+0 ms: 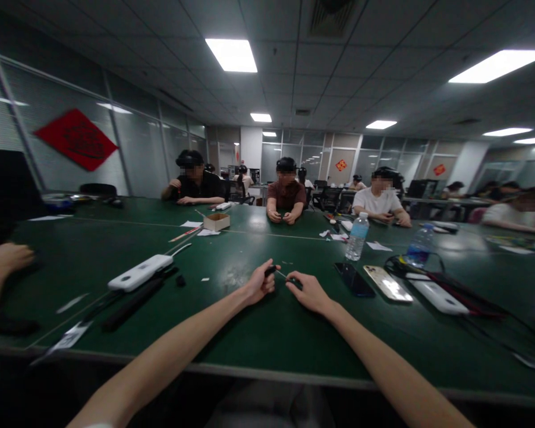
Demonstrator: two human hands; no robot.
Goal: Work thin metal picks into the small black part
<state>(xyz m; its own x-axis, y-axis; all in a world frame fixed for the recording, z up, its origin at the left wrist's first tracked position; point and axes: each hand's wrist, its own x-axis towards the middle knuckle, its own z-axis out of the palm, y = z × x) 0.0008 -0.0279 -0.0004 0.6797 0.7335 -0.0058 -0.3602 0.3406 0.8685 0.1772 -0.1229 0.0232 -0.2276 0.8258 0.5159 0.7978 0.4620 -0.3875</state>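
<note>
White corded device (140, 272) on green table (214, 339), left of hands. L hand (259, 285) curled shut on small dark obj (271, 270). Thin metal shaft (282, 274) runs from it toward R hand (307, 292), pinched on dark bit (296, 283); can't tell if joined. Black phone (354, 279), gold phone (387, 283) further R.

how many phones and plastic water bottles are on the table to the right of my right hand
Right of the right hand:
phones: 2 (black phone, gold-backed phone)
plastic water bottles: 2 (nearer water bottle, farther water bottle)
total: 4
</note>
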